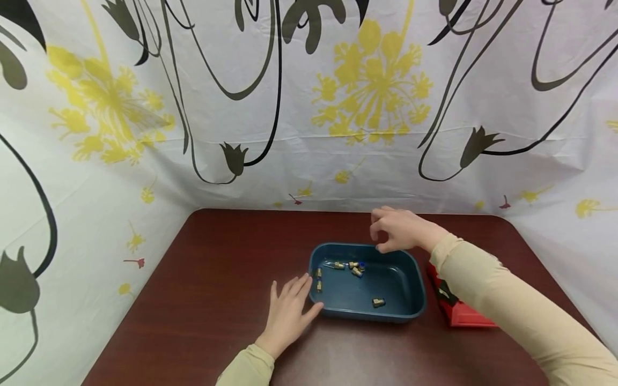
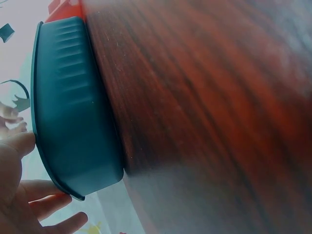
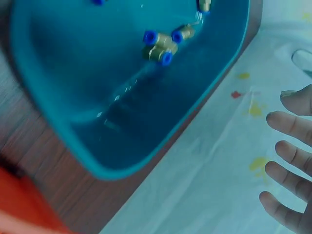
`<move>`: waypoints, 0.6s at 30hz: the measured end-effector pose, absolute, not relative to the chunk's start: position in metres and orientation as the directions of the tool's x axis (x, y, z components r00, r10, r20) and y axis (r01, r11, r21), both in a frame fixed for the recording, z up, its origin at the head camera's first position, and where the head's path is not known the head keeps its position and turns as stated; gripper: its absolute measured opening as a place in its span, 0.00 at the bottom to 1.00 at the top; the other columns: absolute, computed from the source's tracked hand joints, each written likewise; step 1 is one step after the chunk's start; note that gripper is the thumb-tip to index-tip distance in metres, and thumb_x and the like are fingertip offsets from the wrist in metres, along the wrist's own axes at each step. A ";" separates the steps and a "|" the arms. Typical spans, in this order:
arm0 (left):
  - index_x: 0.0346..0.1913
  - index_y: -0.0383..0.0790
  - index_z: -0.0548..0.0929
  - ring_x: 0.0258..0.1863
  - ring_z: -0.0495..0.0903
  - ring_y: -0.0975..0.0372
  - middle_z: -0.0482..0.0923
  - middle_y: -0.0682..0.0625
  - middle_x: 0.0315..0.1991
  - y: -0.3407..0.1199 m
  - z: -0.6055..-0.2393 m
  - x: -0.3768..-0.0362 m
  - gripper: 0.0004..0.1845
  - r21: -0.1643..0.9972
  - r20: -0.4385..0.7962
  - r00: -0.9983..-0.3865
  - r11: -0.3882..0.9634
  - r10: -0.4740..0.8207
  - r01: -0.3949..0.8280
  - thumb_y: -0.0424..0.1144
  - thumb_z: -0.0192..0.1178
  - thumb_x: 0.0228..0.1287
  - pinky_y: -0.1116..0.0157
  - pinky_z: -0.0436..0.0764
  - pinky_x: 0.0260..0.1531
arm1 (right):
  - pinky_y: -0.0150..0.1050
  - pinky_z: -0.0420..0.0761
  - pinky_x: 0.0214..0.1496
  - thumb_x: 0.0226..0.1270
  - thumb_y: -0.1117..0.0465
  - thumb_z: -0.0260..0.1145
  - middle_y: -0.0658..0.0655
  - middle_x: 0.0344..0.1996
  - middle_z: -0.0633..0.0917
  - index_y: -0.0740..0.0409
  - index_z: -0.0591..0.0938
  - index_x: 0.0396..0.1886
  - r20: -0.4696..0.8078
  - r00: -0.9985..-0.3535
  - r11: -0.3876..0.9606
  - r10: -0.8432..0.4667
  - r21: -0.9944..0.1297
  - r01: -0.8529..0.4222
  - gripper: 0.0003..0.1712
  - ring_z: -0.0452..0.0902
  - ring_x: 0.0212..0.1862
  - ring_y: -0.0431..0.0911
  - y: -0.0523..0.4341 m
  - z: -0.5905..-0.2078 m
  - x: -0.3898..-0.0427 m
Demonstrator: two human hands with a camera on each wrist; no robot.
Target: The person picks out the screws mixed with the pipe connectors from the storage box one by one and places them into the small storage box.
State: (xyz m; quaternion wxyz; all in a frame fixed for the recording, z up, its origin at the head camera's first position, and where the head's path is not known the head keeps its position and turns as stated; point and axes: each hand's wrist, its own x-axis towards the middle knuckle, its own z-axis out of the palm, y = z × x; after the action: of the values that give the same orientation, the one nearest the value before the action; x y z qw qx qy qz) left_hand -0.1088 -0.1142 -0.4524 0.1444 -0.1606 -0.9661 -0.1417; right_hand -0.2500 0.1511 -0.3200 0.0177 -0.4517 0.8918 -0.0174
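left hand (image 1: 288, 312): lying flat on the table (image 1: 203, 300), fingers spread and relaxed, thumb touching the near-left corner of the tray (image 1: 415, 289); gripping nothing

right hand (image 1: 399, 229): hovering over the far rim of the tray, fingers loosely curled toward the thumb; head view is showing nothing between the fingertips, and in the right wrist view the fingers (image 3: 287, 146) are reading as relaxed and apart, holding nothing

tray: blue plastic, sitting on the table between the two hands, just right of the left thumb and under the right hand; left wrist view is showing its ribbed outer wall (image 2: 73, 102) against the left thumb

fittings (image 1: 347, 266): small brass pieces with blue ends, lying loose inside the tray; a cluster sits below the right hand, two (image 1: 318, 280) by the wall nearest the left hand, one (image 1: 379, 302) alone toward the near rim

red box (image 1: 458, 313): sitting just right of the tray, partly hidden under the right forearm

handling, fittings: looking hard, dense for their size and likely to roll on the smooth tray floor; probably best pinched across the brass body with thumb and forefinger, one at a time

handling, tray: looking light, stiff and likely to slide on the polished table; the rim or a corner is looking like the place to steady it
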 end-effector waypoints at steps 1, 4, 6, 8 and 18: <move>0.59 0.40 0.71 0.55 0.65 0.54 0.67 0.48 0.58 -0.114 -0.453 -0.109 0.32 0.226 0.325 -0.906 0.909 0.270 0.352 0.59 0.51 0.57 0.40 0.51 0.51 | 0.37 0.68 0.26 0.47 0.53 0.68 0.49 0.34 0.70 0.44 0.81 0.25 -0.022 -0.587 0.587 -0.810 -0.048 -0.808 0.04 0.62 0.34 0.43 0.146 -0.322 -0.250; 0.59 0.40 0.71 0.55 0.65 0.54 0.67 0.49 0.58 -0.114 -0.453 -0.109 0.32 0.223 0.326 -0.905 0.908 0.272 0.353 0.59 0.51 0.57 0.40 0.52 0.51 | 0.38 0.67 0.26 0.48 0.52 0.67 0.49 0.34 0.69 0.42 0.80 0.25 -0.043 -0.561 0.562 -0.827 -0.038 -0.826 0.04 0.62 0.33 0.43 0.132 -0.328 -0.251; 0.59 0.40 0.71 0.55 0.65 0.54 0.67 0.49 0.58 -0.114 -0.453 -0.109 0.32 0.222 0.327 -0.905 0.909 0.272 0.353 0.59 0.51 0.57 0.40 0.52 0.51 | 0.38 0.67 0.27 0.49 0.51 0.67 0.48 0.34 0.69 0.41 0.80 0.24 -0.059 -0.540 0.542 -0.839 -0.019 -0.840 0.04 0.62 0.33 0.42 0.123 -0.333 -0.252; 0.59 0.40 0.71 0.55 0.65 0.54 0.67 0.49 0.58 -0.115 -0.453 -0.109 0.32 0.219 0.327 -0.905 0.910 0.272 0.352 0.59 0.51 0.57 0.40 0.53 0.51 | 0.38 0.67 0.28 0.49 0.50 0.67 0.48 0.34 0.70 0.40 0.79 0.24 -0.077 -0.515 0.516 -0.854 0.007 -0.857 0.05 0.62 0.34 0.42 0.113 -0.340 -0.252; 0.59 0.41 0.70 0.55 0.65 0.54 0.66 0.49 0.58 -0.114 -0.452 -0.109 0.32 0.204 0.319 -0.907 0.915 0.275 0.349 0.60 0.49 0.58 0.40 0.53 0.51 | 0.39 0.69 0.30 0.47 0.52 0.68 0.48 0.33 0.71 0.45 0.82 0.23 -0.157 -0.451 0.435 -0.879 0.125 -0.892 0.05 0.63 0.34 0.43 0.071 -0.372 -0.246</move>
State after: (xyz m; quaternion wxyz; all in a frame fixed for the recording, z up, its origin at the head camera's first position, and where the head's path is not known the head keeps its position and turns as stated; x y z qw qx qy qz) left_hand -0.1085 -0.1144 -0.4523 0.1430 -0.1614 -0.9679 -0.1292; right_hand -0.2458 0.0714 -0.3718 0.0339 -0.5229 0.8464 0.0950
